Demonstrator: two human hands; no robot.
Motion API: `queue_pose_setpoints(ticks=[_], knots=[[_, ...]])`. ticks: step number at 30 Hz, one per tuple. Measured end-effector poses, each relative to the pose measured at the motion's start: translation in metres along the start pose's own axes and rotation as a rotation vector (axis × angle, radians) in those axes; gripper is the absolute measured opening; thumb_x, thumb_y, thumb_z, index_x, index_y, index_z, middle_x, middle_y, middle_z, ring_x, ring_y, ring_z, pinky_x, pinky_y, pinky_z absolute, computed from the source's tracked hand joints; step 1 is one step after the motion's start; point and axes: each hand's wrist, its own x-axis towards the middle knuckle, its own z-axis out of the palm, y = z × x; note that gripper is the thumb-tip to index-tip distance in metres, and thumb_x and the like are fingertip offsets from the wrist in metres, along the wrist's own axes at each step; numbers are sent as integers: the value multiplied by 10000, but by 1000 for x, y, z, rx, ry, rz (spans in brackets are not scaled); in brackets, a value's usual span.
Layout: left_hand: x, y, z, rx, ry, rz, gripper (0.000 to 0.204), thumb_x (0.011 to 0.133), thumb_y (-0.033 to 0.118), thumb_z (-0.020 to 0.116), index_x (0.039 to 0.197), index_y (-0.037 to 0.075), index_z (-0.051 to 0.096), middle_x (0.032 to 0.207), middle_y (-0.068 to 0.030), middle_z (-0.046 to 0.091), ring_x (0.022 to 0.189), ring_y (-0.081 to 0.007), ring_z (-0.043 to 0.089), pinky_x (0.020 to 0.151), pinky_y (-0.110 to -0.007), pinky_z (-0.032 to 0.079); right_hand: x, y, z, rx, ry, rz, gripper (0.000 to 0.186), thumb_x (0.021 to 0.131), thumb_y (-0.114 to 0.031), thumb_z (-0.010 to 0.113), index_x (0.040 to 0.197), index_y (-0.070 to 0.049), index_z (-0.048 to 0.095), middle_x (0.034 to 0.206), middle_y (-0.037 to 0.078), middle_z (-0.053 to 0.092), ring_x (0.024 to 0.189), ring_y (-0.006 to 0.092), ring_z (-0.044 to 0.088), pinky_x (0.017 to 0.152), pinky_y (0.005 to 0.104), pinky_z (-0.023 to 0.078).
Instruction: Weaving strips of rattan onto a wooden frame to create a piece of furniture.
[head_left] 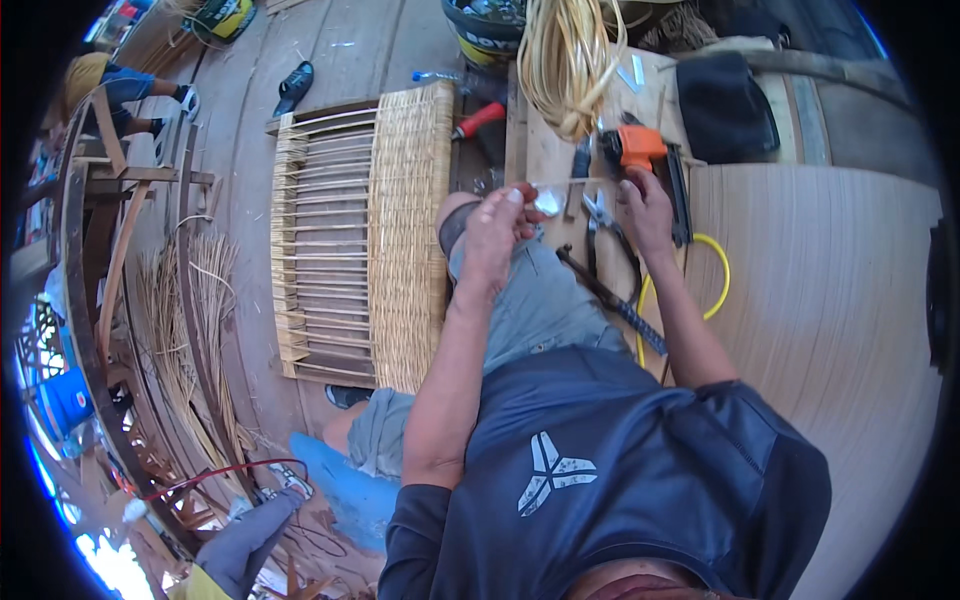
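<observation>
While a broad wooden panel (820, 270) spreads out at the right, the partly woven frame (410, 200) lies left of the person's knee, bare strands running between its wide and narrow woven bands. Loops of cane (570, 70) sit ahead of the hands. An orange-and-black nail gun (640, 148) is just beyond the right hand (650, 212), whose fingers are bent; whether they pinch anything, I cannot tell. Pliers (599, 214) lie between the hands. The left hand (494, 230), fingers curled closed, grips a thin pale strip (574, 181) reaching toward the right.
</observation>
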Motion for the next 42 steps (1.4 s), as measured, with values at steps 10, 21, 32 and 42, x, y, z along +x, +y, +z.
queue_pose_setpoints(ticks=[10,21,32,42], knots=[[-21,9,6,254,101,228,466,895,275,585,1251,2,459,1165,-113,547,989,-198,580,806,-282,467,-70,30,50,-909,-269,138,753,744,-306,675,1329,-9,305,1329,201,373,1235,386,379,913,490,425],[82,80,89,1092,265,1075,567,829,309,606,1273,6,426,1256,-240,467,1120,-391,497,934,-425,423,-83,25,28,-775,-274,142,773,716,-107,635,1388,-80,254,1259,226,379,1116,420,437,905,540,371],[90,111,12,718,349,793,520,839,212,629,1248,-55,448,1132,-181,577,1036,-244,557,917,-318,417,-97,29,12,-522,-170,-171,768,656,-25,615,1358,-43,302,1244,197,403,1165,374,391,985,458,323],[62,103,-60,1130,731,818,458,825,236,652,1148,-61,520,1081,-186,570,987,-259,558,890,-346,414,-95,38,25,-798,-352,-63,699,723,-165,614,1346,-72,311,1321,189,358,1222,392,351,986,535,306]])
